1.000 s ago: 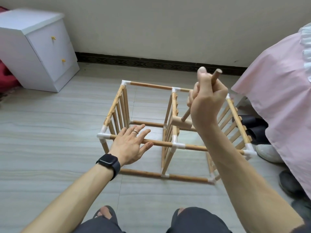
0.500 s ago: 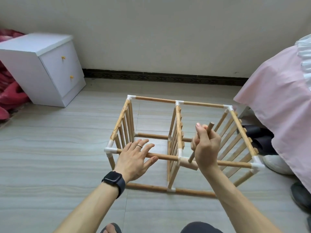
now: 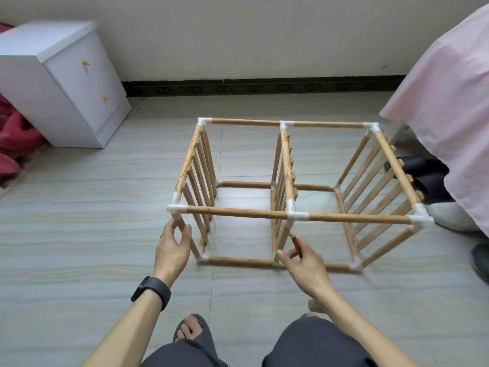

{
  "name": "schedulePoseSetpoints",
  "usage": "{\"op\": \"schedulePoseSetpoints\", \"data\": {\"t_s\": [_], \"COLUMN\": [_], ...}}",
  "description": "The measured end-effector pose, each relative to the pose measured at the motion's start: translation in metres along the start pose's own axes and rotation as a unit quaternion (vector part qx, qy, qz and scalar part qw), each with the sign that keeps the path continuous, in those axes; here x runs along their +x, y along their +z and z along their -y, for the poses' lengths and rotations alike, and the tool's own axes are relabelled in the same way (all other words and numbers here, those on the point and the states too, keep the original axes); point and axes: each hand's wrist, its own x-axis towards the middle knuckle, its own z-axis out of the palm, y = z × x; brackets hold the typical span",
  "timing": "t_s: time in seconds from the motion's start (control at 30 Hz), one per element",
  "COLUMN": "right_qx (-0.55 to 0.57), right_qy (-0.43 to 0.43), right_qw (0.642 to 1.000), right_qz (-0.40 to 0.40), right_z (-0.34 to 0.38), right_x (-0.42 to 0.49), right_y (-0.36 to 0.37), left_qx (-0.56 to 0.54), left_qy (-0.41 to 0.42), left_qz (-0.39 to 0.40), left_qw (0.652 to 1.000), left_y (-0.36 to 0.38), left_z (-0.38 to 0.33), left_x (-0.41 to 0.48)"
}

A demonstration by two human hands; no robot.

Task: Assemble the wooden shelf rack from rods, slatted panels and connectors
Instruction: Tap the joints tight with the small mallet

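Rack (image 3: 238, 212): stands on the floor (image 3: 79, 234) in front of the person, two bays wide; three slatted panels (image 3: 286, 165) stand upright at the left end, middle and right end; rods run between them at top and bottom, joined by white connectors (image 3: 297, 215); the far bottom corners are partly screened by slats.
Left hand (image 3: 173, 247): at the near-left upright post (image 3: 197, 247), just under the corner connector; fingers on one side of the post, thumb on the other; motion blur hides whether they actually clamp it, so I cannot tell; a dark watch (image 3: 150, 291) sits on the wrist.
Right hand (image 3: 304, 263): low at the foot of the middle panel, fingers curled round the handle of a wooden mallet (image 3: 315, 305); the handle end pokes up past the fingers; the rest of the handle is hidden in the palm; only a slice of the head shows below the forearm.
Left edge: a white cabinet (image 3: 66, 83) by the wall; red cloth (image 3: 16, 144) cut off by the frame.
Right edge: a pink bedcover (image 3: 449, 102), cut off; under it dark slippers (image 3: 420, 176) and a white shoe (image 3: 449, 215), each half hidden.
Bottom edge: knees in dark trousers and one sandalled foot (image 3: 190, 332); the other foot is hidden.
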Motion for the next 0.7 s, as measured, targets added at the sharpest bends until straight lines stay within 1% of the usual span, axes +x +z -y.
{"op": "schedulePoseSetpoints", "data": {"t_s": [0.1,0.23,0.33,0.4,0.53,0.6,0.7], "right_qx": [-0.017,-0.054,-0.093,-0.121,-0.129,-0.104,-0.069], "right_qy": [0.02,0.005,-0.018,-0.044,-0.101,-0.122,-0.138], "right_qw": [1.0,0.999,0.995,0.991,0.986,0.985,0.986], "right_qz": [0.009,-0.006,0.022,0.023,-0.031,-0.057,-0.069], "right_z": [0.005,0.003,0.003,0.009,0.047,0.068,0.093], "right_x": [0.012,0.027,0.035,0.039,0.048,0.053,0.059], "right_y": [0.015,0.022,0.012,-0.001,-0.033,-0.045,-0.056], "left_qx": [0.015,0.03,0.042,0.039,-0.021,-0.066,-0.113], "left_qy": [-0.015,-0.022,0.003,0.027,0.063,0.068,0.07], "left_qz": [0.027,0.011,0.005,-0.005,-0.052,-0.074,-0.101], "left_qw": [0.999,0.999,0.999,0.999,0.996,0.993,0.986], "left_y": [0.005,0.005,-0.002,-0.009,-0.021,-0.023,-0.027], "left_z": [-0.005,-0.001,0.0,-0.009,-0.05,-0.072,-0.091], "left_x": [0.003,0.013,0.019,0.02,0.021,0.02,0.014]}}
